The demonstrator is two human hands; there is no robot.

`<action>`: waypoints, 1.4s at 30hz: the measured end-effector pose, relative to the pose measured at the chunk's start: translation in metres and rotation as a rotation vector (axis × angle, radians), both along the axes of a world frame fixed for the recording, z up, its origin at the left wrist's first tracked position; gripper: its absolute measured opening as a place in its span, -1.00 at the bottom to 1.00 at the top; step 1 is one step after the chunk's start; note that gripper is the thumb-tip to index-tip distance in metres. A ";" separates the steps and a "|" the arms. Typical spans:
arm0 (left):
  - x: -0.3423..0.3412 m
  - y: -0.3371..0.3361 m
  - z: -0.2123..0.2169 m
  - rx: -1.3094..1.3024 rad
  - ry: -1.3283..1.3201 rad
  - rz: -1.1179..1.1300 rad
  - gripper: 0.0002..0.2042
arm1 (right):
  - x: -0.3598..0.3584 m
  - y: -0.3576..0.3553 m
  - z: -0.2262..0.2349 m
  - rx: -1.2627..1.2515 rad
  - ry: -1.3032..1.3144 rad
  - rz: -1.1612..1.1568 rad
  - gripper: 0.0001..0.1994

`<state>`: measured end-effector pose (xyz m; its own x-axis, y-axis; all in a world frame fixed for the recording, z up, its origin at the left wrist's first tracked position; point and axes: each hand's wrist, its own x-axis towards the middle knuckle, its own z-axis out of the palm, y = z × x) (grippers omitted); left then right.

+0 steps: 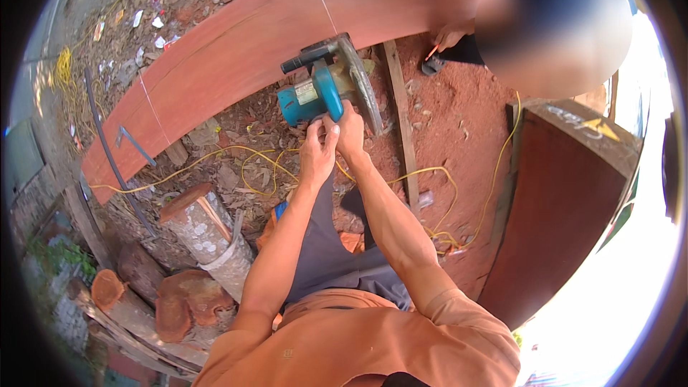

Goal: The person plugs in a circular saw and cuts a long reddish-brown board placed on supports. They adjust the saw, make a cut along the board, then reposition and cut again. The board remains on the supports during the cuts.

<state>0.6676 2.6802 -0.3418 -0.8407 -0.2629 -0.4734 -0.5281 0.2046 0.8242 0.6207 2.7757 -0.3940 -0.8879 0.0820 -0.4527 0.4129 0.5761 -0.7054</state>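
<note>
A teal circular saw (pixel 326 89) with a black front handle and a round metal blade guard hangs in front of me, close to the near edge of a long reddish plank (pixel 236 46). My right hand (pixel 350 130) is wrapped round the saw's rear handle. Beside it, my left hand (pixel 316 149) has its fingers closed against the handle's lower end; what they pinch is hidden. Thin white lines cross the plank, one of them just beyond the saw. A metal square (pixel 135 145) rests at the plank's left end.
A co-worker's hand (pixel 453 34) holds a thin orange stick over the plank's right side. Yellow cord (pixel 272 161) loops across the ground. Cut logs (pixel 204 222) stand at lower left. A narrow timber (pixel 401 125) lies under the plank; a large dark-red wooden slab (pixel 566 201) stands at right.
</note>
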 end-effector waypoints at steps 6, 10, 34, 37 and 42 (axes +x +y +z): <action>0.016 -0.002 -0.024 -0.025 0.038 0.088 -0.55 | -0.005 -0.009 0.010 -0.040 -0.121 0.064 -0.58; 0.019 -0.013 -0.054 0.389 -0.303 0.534 -0.63 | -0.016 -0.024 0.019 -0.134 -0.126 0.041 -0.58; -0.085 -0.095 -0.049 -0.341 0.267 0.052 -0.67 | -0.010 -0.025 0.021 -0.231 -0.017 0.067 -0.64; -0.151 -0.089 -0.048 -0.409 0.303 -0.462 -0.53 | 0.002 -0.018 0.012 -0.226 0.057 0.074 -0.61; -0.206 -0.063 -0.074 -0.424 -0.067 -0.645 -0.37 | 0.034 -0.001 -0.021 -0.276 0.194 0.149 -0.53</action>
